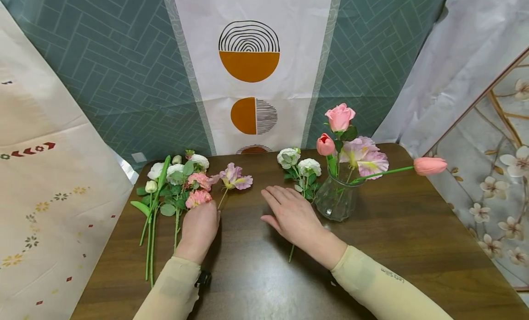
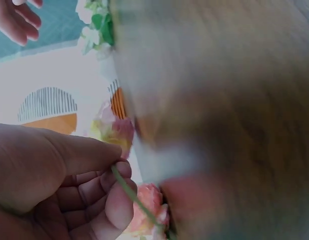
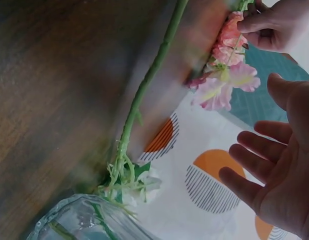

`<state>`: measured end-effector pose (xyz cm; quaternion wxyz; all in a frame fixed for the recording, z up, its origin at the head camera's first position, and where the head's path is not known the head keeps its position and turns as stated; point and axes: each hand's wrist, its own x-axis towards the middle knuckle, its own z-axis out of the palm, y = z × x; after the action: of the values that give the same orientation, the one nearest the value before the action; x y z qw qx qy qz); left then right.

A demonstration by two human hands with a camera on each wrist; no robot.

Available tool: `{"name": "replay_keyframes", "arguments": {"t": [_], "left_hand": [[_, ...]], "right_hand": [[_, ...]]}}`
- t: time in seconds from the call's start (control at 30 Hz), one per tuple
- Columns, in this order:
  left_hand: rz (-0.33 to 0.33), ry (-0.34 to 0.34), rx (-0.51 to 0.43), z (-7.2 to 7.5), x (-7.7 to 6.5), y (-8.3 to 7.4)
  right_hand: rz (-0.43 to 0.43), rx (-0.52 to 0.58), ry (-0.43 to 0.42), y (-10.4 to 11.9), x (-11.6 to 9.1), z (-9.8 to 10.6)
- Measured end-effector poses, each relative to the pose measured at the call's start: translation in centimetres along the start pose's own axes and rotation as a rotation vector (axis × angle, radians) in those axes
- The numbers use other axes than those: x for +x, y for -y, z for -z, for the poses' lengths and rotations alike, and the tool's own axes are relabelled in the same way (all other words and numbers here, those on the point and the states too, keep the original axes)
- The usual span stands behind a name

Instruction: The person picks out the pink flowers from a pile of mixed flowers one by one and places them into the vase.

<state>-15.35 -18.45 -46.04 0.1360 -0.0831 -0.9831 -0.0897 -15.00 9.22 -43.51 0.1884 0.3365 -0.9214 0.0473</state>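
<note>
At the left of the table, my left hand (image 1: pixel 199 229) pinches the thin green stem (image 2: pixel 137 201) of a pink-purple iris-like flower (image 1: pixel 236 176) between thumb and forefinger. The bloom points away and to the right, beside pink carnation-like flowers (image 1: pixel 199 198). My right hand (image 1: pixel 292 217) holds nothing; its fingers are extended with the thumb apart, as the right wrist view also shows. Under and behind it lies a stem with white flowers (image 1: pixel 309 167), next to a clear glass vase (image 1: pixel 336 203). In the vase stand a pink rose (image 1: pixel 340 117), pink tulips (image 1: pixel 430 166) and another purple flower (image 1: pixel 365 157).
White flowers (image 1: pixel 200 162) and white tulip buds (image 1: pixel 151 187) with long green stems lie at the table's left side. One vase tulip leans far out to the right. Patterned cloths hang behind and beside the wooden table (image 1: pixel 396 246).
</note>
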Motion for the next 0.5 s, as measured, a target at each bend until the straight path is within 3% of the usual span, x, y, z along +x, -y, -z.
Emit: {"name": "replay_keyframes", "arguments": {"t": [0.1,0.33,0.5], "left_hand": [[-0.009,-0.002,-0.016,0.8,0.1,-0.9],[-0.059,-0.059,-0.092,0.9,0.5,-1.9],[-0.055,-0.071,-0.175,1.4,0.9,-2.8]], "right_hand": [[-0.014,0.016,-0.010,-0.2,0.0,0.3],[-0.033,0.059,-0.091,-0.8,0.2,0.7],[-0.059,0.081,-0.124,-1.3,0.3,1.2]]}}
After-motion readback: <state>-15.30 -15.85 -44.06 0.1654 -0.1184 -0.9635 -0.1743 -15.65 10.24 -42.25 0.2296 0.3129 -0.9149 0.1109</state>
